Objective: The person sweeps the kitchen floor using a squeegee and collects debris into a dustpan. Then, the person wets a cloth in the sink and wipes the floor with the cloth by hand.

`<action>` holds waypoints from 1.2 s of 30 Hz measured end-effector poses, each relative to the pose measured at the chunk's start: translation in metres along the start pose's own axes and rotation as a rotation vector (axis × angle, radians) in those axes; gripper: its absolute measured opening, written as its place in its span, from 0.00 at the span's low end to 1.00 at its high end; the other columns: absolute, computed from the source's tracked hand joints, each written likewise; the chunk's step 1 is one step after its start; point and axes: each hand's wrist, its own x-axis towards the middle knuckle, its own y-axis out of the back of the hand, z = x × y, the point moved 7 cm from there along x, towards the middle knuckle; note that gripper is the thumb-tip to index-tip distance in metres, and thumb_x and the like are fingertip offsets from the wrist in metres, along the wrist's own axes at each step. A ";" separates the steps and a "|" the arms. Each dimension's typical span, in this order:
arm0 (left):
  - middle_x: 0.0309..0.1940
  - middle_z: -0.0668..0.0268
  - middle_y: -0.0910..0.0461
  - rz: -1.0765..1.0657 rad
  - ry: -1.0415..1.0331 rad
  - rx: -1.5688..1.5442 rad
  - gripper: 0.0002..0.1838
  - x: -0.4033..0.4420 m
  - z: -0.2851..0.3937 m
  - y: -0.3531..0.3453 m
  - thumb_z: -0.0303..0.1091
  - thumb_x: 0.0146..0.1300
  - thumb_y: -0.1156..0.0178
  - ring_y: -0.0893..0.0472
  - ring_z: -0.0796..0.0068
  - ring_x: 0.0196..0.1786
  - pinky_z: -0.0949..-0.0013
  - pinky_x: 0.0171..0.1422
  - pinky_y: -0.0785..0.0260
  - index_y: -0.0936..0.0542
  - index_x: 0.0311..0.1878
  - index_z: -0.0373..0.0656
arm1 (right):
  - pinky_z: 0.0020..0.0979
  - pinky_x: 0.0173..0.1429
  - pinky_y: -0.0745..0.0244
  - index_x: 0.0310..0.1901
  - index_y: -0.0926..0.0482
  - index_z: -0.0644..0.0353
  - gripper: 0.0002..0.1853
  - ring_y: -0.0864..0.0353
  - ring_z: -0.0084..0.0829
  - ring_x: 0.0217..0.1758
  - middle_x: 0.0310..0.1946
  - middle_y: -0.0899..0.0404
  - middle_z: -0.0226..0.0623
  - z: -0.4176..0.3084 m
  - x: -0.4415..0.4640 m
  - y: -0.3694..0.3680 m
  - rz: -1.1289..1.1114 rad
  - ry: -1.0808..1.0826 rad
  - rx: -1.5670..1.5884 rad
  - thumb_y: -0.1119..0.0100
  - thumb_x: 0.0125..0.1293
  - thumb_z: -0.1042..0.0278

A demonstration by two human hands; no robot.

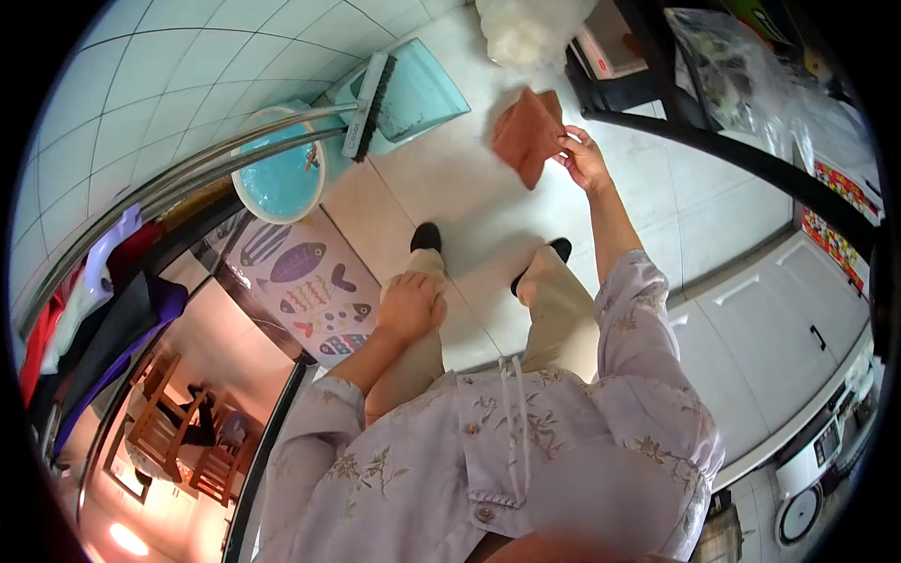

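My right hand (584, 158) pinches the edge of a reddish-brown cloth (528, 136), which hangs over the pale tiled floor in front of me. Fingers and thumb are closed on its right corner. My left hand (411, 308) rests on my left knee, holding nothing, its fingers laid over the trouser leg and somewhat apart. Both dark shoes show on the floor below, between the hands.
A teal dustpan (422, 98) with a broom (369, 108) stands by the tiled wall, beside a bin with a blue liner (277, 188). A fish-patterned mat (300, 277) lies left. A black rack (713, 136) and white cabinets (770, 319) flank the right; a pale plastic bag (526, 33) sits ahead.
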 end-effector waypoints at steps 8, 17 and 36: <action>0.37 0.59 0.25 -0.068 -0.055 0.066 0.13 -0.032 0.015 -0.017 0.33 0.50 0.45 0.27 0.60 0.44 0.60 0.50 0.36 0.25 0.40 0.44 | 0.23 0.29 0.31 0.44 0.28 0.62 0.21 0.31 0.21 0.25 0.27 0.28 0.27 0.015 -0.135 0.012 -0.016 -0.114 -0.009 0.53 0.44 0.84; 0.52 0.58 0.28 -0.314 0.095 -0.629 0.24 -0.040 0.137 -0.004 0.40 0.56 0.43 0.30 0.61 0.55 0.63 0.58 0.39 0.31 0.55 0.42 | 0.36 0.53 0.31 0.53 0.33 0.61 0.29 0.27 0.35 0.47 0.45 0.27 0.39 -0.063 -0.343 0.000 -0.256 0.047 0.579 0.56 0.42 0.76; 0.55 0.64 0.31 -0.687 0.248 -1.836 0.24 -0.008 0.491 0.022 0.22 0.56 0.48 0.34 0.68 0.60 0.61 0.66 0.44 0.36 0.57 0.40 | 0.41 0.61 0.37 0.59 0.38 0.56 0.28 0.33 0.36 0.59 0.55 0.31 0.37 -0.144 -0.561 0.113 -0.209 0.383 1.040 0.44 0.58 0.57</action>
